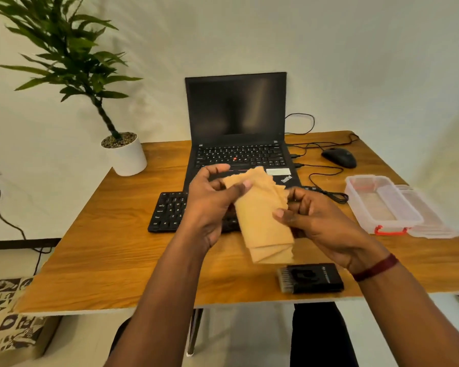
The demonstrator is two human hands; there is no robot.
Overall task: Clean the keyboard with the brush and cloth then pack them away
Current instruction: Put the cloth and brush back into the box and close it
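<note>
A folded tan cloth point(263, 215) is held up above the table between both hands. My left hand point(210, 202) pinches its upper left edge and my right hand point(316, 221) grips its right side. Behind and under the cloth lies a black external keyboard point(167, 211), mostly hidden by my hands. A black brush point(312, 278) with short bristles on its left end lies flat near the table's front edge, below my right hand.
An open black laptop point(236, 115) stands at the back. At the right sit a clear plastic box point(382, 205) with red clips, its lid point(432, 215) beside it, a black mouse point(339, 157) and cables. A potted plant point(125, 154) occupies the back left corner.
</note>
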